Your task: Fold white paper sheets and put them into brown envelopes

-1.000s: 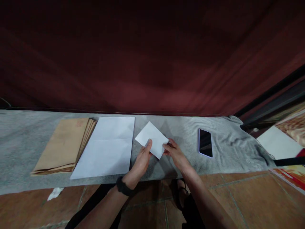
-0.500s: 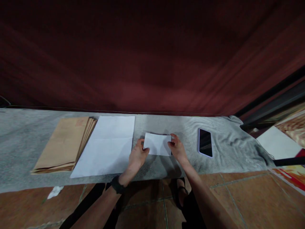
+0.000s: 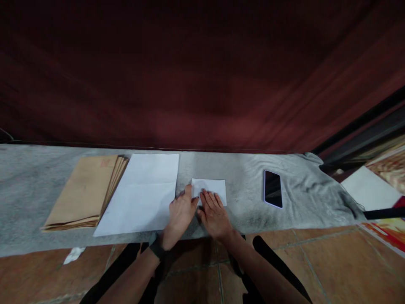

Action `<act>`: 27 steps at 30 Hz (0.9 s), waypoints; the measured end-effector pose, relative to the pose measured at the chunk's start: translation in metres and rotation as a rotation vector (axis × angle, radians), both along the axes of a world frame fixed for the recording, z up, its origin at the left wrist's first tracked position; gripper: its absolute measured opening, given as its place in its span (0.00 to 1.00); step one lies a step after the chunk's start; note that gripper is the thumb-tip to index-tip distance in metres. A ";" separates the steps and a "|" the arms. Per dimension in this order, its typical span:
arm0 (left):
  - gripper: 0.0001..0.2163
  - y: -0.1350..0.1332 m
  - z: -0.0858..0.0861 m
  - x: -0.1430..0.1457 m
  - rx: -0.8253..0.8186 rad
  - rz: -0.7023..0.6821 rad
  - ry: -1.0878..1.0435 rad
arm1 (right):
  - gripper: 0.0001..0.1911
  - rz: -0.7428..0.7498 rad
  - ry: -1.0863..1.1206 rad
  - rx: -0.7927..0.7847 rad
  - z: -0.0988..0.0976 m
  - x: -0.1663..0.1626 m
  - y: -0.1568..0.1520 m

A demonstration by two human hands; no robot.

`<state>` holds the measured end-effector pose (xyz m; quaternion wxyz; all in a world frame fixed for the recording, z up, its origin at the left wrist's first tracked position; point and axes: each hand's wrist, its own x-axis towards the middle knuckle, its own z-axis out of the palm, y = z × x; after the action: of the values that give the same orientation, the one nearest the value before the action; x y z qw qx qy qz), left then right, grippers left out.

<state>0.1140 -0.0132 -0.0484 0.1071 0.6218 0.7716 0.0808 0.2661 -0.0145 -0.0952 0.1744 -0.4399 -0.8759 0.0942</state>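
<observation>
A small folded white paper (image 3: 218, 185) lies flat on the grey cloth in front of me. At its near left corner is my left hand (image 3: 182, 211), thumb on top and index finger along the left edge, closed on that corner; the other fingers are curled under and partly hidden. My right hand (image 3: 215, 214) rests palm down, its fingers stretched out over the paper's lower middle. Left of the hands is a large white sheet (image 3: 148, 185) with a faint crease across it, partly beneath my left wrist.
A stack of brown paper envelopes (image 3: 82, 190) lies at the left, touching the large sheet. To the right is a phone (image 3: 272, 189) with a dark screen. The grey cloth (image 3: 243, 211) covers a narrow surface before a dark red curtain (image 3: 202, 101).
My right hand has let go of the paper's right edge and moved left, flattening onto the paper. The paper now lies flatter. My left hand stays at its left side.
</observation>
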 end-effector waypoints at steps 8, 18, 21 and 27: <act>0.27 -0.015 -0.035 0.026 0.360 -0.425 -0.121 | 0.36 0.084 -0.179 0.107 -0.006 0.004 -0.006; 0.35 -0.021 -0.052 0.018 0.304 -0.404 -0.005 | 0.33 -0.120 -0.125 0.134 -0.018 0.032 0.004; 0.37 -0.022 -0.053 0.015 0.286 -0.365 0.028 | 0.32 -0.171 -0.128 0.122 -0.016 0.043 0.008; 0.32 -0.023 -0.050 0.009 0.272 -0.291 0.057 | 0.31 -0.198 -0.135 0.076 -0.012 0.061 0.013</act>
<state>0.1227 -0.0366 -0.0985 0.0110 0.7375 0.6584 0.1502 0.3268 -0.0019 -0.1070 0.1402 -0.5227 -0.8408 0.0136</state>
